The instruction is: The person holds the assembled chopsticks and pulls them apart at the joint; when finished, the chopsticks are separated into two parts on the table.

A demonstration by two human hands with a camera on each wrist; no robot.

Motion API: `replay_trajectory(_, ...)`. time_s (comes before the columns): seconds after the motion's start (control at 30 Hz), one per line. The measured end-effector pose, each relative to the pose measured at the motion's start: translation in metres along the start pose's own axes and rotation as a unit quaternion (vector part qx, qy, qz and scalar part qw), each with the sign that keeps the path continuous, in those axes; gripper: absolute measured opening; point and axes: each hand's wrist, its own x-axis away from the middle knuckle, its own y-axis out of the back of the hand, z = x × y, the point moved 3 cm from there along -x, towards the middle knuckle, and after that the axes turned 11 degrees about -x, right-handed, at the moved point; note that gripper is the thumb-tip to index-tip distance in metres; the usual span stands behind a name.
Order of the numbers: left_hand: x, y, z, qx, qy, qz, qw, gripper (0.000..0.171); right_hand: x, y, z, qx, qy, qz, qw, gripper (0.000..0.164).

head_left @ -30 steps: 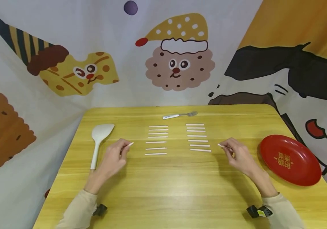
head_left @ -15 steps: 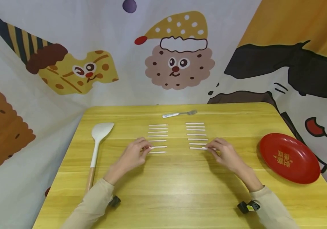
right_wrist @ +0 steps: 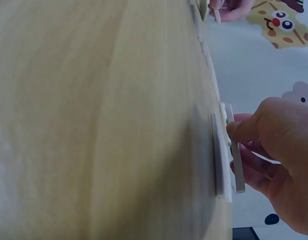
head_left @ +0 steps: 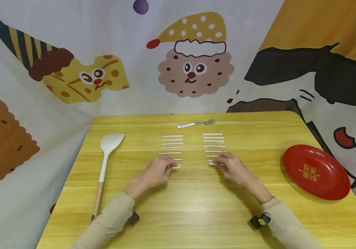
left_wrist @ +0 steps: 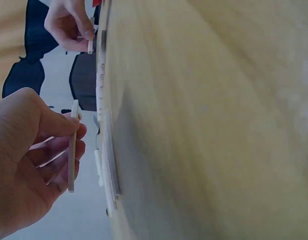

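Observation:
My left hand point(head_left: 157, 171) pinches a thin white stick point(left_wrist: 72, 160) between thumb and fingers, just over the near end of the left row of white sticks. My right hand point(head_left: 234, 169) pinches another white stick point(right_wrist: 237, 165) at the near end of the right row. In the right wrist view that stick is close above ones lying on the table. Several sticks lie parallel in each row, such as a left-row stick point(head_left: 170, 153) and a right-row stick point(head_left: 214, 146). My hands partly cover the nearest ones.
A white spatula point(head_left: 104, 162) with a wooden handle lies left on the wooden table point(head_left: 193, 214). Behind the rows lies a fork point(head_left: 186, 125) with a white handle. A red oval plate point(head_left: 330, 173) sits at the right. A printed cloth point(head_left: 147, 86) hangs behind the table.
Both hands have moved inward from outside the rows to their near ends, each carrying a stick. The left forearm has uncovered the spatula's wooden handle.

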Motion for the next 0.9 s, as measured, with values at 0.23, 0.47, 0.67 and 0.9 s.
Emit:
replay_trajectory(0.23, 0.004, -0.011, -0.002, -0.012, 0.005, 0.036, 0.9992, 0.015, 0.002, -0.009, -0.001, 0.007, -0.008, 0.015, 1.000, 0.017)
replay_trajectory(0.47, 0.004, -0.016, -0.002, -0.004, 0.003, 0.052, 0.9986, 0.016, 0.005, -0.010, -0.001, 0.012, -0.010, 0.018, 1.000, 0.015)
replay_trajectory(0.67, 0.003, -0.018, -0.001, -0.006, 0.002, 0.065, 0.9979, 0.017, 0.007, -0.010, -0.003, 0.012, -0.010, 0.017, 1.000, 0.014)
replay_trajectory(0.9, 0.002, -0.020, -0.001, -0.007, -0.002, 0.068, 0.9977, 0.014, 0.009, -0.010, -0.005, 0.001, -0.018, 0.022, 1.000, 0.016)
